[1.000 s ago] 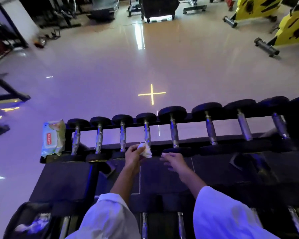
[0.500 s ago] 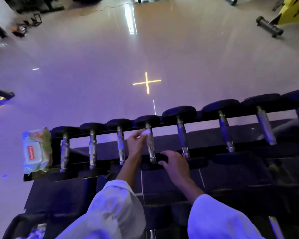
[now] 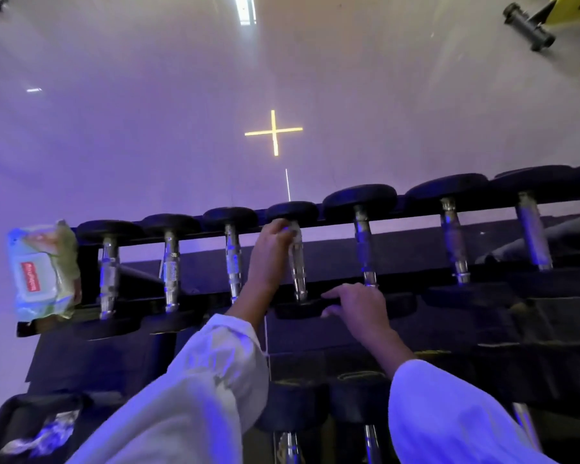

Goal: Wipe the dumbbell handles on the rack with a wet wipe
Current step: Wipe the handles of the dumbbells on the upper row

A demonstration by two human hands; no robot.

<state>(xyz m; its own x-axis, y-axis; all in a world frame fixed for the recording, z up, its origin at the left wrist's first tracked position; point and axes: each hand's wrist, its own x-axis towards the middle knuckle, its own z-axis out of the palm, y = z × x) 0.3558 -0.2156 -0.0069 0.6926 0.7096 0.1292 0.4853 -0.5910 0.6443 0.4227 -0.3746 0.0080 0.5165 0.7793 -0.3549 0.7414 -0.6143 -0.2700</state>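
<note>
Your left hand (image 3: 271,251) is curled around the top of the handle (image 3: 297,269) of the fourth dumbbell (image 3: 293,212) from the left, fingers right up against its far head. The wet wipe is too buried under those fingers to make out. Your right hand (image 3: 357,311) grips the near head (image 3: 293,312) of that same dumbbell, thumb above and fingers below. Both white sleeves (image 3: 215,380) reach in over the rack's lower tier, where more chrome handles (image 3: 288,447) poke out at the bottom. The dumbbell sits on the top tier of the rack (image 3: 89,279), three smaller ones to its left and bigger ones off to the right, each lying front to back with gaps between the handles. At the rack's left end a pack of wipes (image 3: 44,269) is propped against the frame, lid flap down. In the lower left corner a black bag (image 3: 10,416) gapes open with crumpled pale pieces (image 3: 47,433) inside. Past the rack's far rail lies wide, glossy floor (image 3: 148,112) with a yellow cross (image 3: 274,130) on it. A black machine foot (image 3: 526,25) stands well apart at top right.
</note>
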